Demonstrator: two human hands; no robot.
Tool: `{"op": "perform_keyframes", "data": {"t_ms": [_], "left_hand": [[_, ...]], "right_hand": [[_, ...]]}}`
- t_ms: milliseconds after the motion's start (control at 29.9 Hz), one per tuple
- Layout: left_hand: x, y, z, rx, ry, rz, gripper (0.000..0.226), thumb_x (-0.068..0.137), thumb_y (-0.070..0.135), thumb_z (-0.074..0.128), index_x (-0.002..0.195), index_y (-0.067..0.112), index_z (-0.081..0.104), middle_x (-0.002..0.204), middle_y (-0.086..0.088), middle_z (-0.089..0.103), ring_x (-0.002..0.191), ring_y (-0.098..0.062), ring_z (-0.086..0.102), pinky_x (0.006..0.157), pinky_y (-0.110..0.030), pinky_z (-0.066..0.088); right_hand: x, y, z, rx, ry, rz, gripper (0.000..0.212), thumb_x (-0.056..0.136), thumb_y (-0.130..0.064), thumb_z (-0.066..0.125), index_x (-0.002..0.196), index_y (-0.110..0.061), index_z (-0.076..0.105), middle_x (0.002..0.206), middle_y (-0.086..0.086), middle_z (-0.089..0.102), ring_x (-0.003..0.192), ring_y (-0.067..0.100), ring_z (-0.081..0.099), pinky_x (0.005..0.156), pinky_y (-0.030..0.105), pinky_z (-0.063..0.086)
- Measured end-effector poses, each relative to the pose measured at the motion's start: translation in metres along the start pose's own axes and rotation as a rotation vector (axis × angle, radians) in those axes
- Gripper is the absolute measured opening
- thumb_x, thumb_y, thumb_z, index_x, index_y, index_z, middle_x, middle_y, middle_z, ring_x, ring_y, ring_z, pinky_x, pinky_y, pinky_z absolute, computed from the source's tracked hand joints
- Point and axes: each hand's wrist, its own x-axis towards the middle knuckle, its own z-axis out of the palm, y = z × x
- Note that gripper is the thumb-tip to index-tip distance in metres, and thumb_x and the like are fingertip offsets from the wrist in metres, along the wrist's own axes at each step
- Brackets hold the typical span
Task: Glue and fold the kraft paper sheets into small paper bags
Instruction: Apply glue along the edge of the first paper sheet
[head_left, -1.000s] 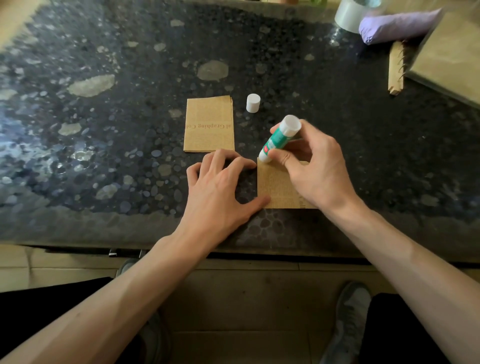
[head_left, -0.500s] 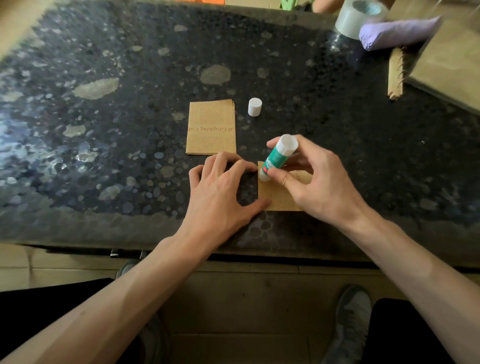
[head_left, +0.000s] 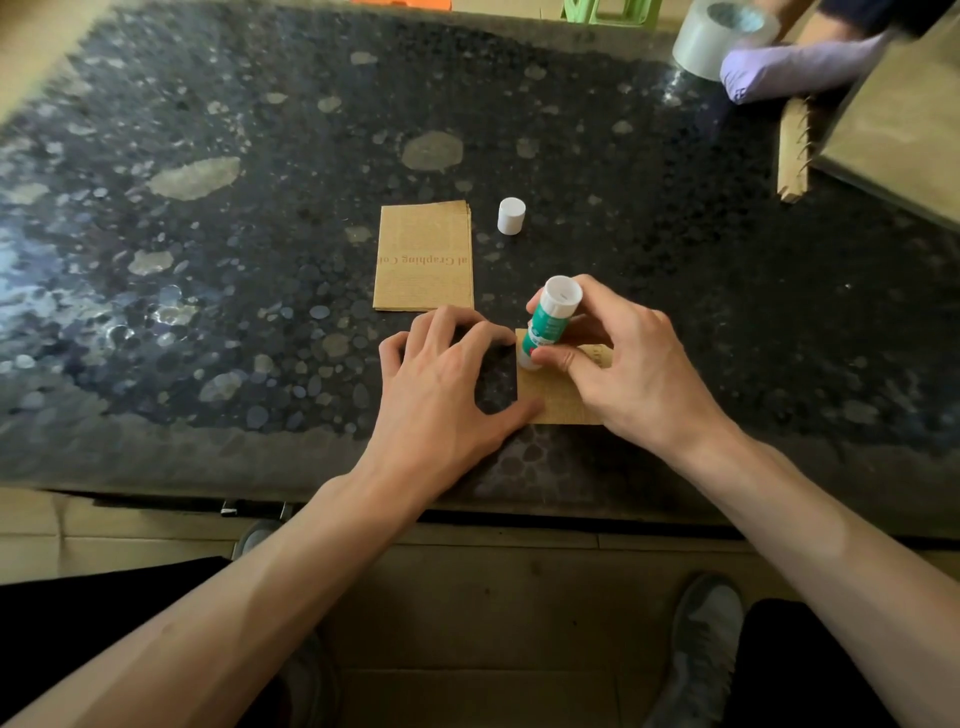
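A small kraft paper piece (head_left: 550, 400) lies near the front edge of the dark speckled table (head_left: 208, 260). My right hand (head_left: 634, 369) grips a green and white glue stick (head_left: 549, 322), its tip down on the paper's upper left corner. My left hand (head_left: 447, 395) rests with fingers spread on the table, thumb and fingertip pressing the paper's left edge. A stack of folded kraft sheets (head_left: 423, 257) with printed letters lies just beyond my left hand. The white glue cap (head_left: 510, 215) stands to the right of that stack.
At the far right sit a roll of clear tape (head_left: 717, 36), a purple cloth bundle (head_left: 789, 67), a wooden toothed strip (head_left: 794, 150) and a large kraft sheet or box (head_left: 904, 135). My shoes (head_left: 701, 634) show below the table edge.
The glue stick has tipped more upright and slid down along the paper's left edge. My left hand has stayed in place holding the paper.
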Motion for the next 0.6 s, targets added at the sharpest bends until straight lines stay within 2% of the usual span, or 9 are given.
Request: {"op": "perform_keyframes", "data": {"t_ms": [200,434,501,601], "left_hand": [[0.001,0.0,0.0,0.0,-0.001,0.001,0.06,0.08,0.069,0.066,0.13,0.039,0.057,0.133,0.011,0.045,0.13,-0.011,0.036,0.104,-0.03,0.015],[0.0,0.0,0.0,0.004,-0.007,-0.003,0.062,0.079,0.071,0.063,0.131,0.039,0.056,0.133,0.012,0.044,0.13,-0.01,0.036,0.104,-0.03,0.015],[0.0,0.0,0.0,0.006,-0.007,-0.006,0.063,0.079,0.071,0.064,0.131,0.038,0.055,0.134,0.011,0.044,0.13,-0.011,0.036,0.106,-0.032,0.017],[0.001,0.001,0.001,0.002,-0.009,-0.02,0.067,0.078,0.071,0.065,0.133,0.035,0.052,0.134,0.011,0.045,0.131,-0.011,0.037,0.108,-0.034,0.02]], "right_hand": [[0.003,0.004,0.005,-0.005,0.033,-0.002,0.031,0.092,-0.022,0.078,0.12,-0.019,0.064,0.11,-0.007,0.073,0.106,0.009,0.07,0.093,0.038,0.058],[0.009,0.003,0.008,-0.027,0.081,-0.005,0.032,0.092,-0.024,0.079,0.118,-0.017,0.064,0.109,-0.006,0.073,0.104,0.009,0.069,0.091,0.035,0.058],[0.011,0.002,0.007,-0.035,0.084,-0.003,0.031,0.092,-0.024,0.08,0.118,-0.016,0.064,0.108,-0.005,0.073,0.103,0.009,0.069,0.09,0.028,0.057],[0.014,0.002,0.006,-0.046,0.071,0.001,0.032,0.091,-0.025,0.08,0.117,-0.016,0.064,0.11,-0.006,0.073,0.103,0.007,0.069,0.087,0.01,0.051]]}}
